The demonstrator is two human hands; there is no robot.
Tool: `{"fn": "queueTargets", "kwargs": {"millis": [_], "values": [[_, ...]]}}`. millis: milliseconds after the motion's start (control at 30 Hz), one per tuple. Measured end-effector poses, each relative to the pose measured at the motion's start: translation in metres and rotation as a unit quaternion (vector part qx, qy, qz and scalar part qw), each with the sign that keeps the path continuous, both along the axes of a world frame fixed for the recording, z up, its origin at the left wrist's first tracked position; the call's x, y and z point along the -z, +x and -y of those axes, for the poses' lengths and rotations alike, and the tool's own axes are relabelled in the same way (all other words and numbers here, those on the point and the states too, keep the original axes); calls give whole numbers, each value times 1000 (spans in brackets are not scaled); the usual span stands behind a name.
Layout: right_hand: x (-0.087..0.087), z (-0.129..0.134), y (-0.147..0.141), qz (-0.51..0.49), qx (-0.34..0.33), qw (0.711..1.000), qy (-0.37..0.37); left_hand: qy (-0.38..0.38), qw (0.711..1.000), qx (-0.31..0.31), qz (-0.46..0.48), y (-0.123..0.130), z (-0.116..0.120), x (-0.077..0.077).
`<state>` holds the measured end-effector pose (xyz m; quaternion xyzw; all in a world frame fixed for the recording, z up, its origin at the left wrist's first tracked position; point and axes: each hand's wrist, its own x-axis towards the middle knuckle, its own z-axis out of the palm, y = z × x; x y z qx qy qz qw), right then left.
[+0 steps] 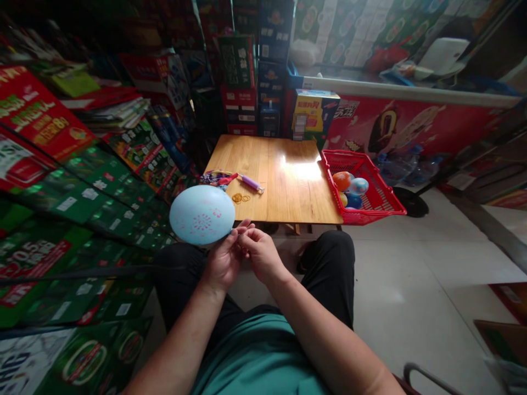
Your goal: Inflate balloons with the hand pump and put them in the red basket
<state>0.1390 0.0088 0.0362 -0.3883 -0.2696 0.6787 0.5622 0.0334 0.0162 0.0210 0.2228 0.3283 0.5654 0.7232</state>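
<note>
A light-blue inflated balloon (201,214) with a pink pattern is in front of me, just off the near edge of a wooden table (284,170). My left hand (221,260) grips its neck, and my right hand (260,253) pinches at the same spot, fingertips against the left hand. On the tabletop lie a purple and white hand pump (251,182), small yellow rubber bands (239,198) and a packet of balloons (214,178). The knot area is hidden by my fingers.
A red plastic basket (364,164) holding several inflated balloons sits at the table's right end. Stacked green and red cartons fill the left and back. Plastic bottles stand beyond the basket. A tiled floor spreads to the right, and a metal chair frame shows bottom right.
</note>
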Motion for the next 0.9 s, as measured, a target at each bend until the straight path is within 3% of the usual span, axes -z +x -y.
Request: {"fn": "queueTargets", "kwargs": {"millis": [267, 500, 767, 900], "values": [[9, 0, -2, -24, 12, 999, 18, -27, 999, -8, 40, 0, -2, 7], [15, 0, -2, 20, -12, 1000, 4, -25, 999, -24, -10, 4, -1, 16], [17, -4, -2, -20, 8, 999, -46, -51, 998, -23, -1, 7, 1, 10], [20, -3, 0, -10, -23, 998, -59, -37, 999, -23, -28, 8, 3, 13]]}}
